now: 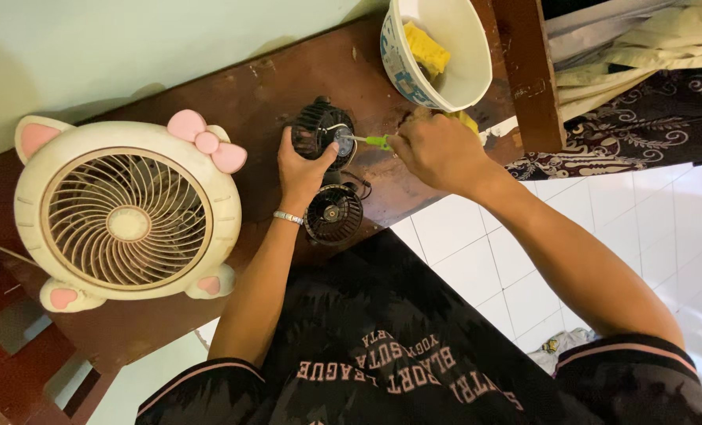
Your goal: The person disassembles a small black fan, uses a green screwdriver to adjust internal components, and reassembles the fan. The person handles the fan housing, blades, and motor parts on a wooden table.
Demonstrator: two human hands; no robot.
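Observation:
My left hand (302,169) grips a small black fan motor (322,129) on the brown wooden table (288,79), steadying it from below. My right hand (439,148) holds a small green-handled screwdriver (377,142), whose metal tip touches the middle of the motor. A second round black motor part (333,214) lies just below the left hand, near the table's edge, joined by thin wires.
A cream cat-shaped fan housing (126,214) with a pink bow and round grille lies at the left. A white bowl (461,71) holding a yellow sponge stands at the back. White floor tiles (650,228) and patterned cloth (634,118) are at the right.

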